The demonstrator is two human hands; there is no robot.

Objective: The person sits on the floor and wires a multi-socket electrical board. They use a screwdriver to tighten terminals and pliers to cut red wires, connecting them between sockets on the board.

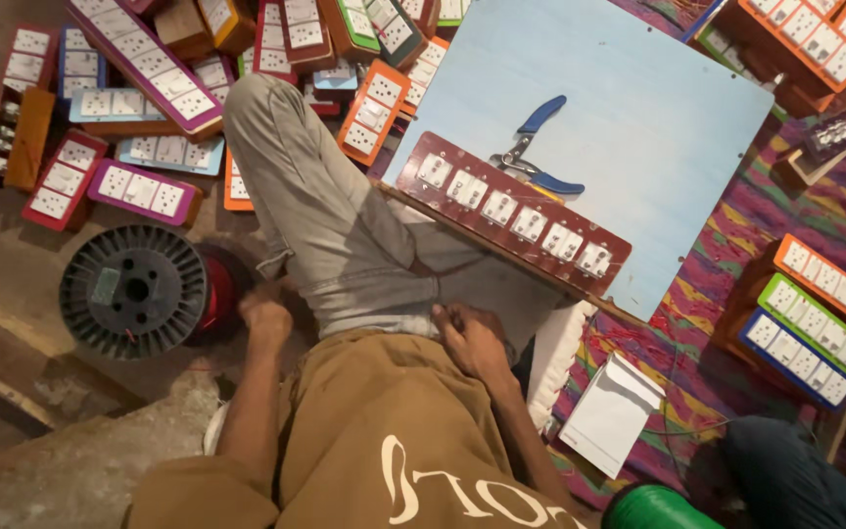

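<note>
Head view looks down on us seated on the floor, and much is cut off: our brown shirt fills the bottom edge, and our forearms hide part of each hand. Our left hand (266, 321) sits low at centre left, fingers curled together beside the black ribbed wire spool (134, 290) wound with red wire; whether it pinches a strand we cannot tell. Our right hand (472, 341) rests flat, fingers loosely spread, on our grey trouser leg, holding nothing we can make out. Across the knee lies a pale blue board (638, 108), and on its near edge a long maroon switchboard panel (513, 216) with white switches and sockets. Blue-handled pliers (539, 152) lie just behind the panel. Piled coloured switch panels (139, 69) in the upper left overlap, their edges partly hidden.
</note>
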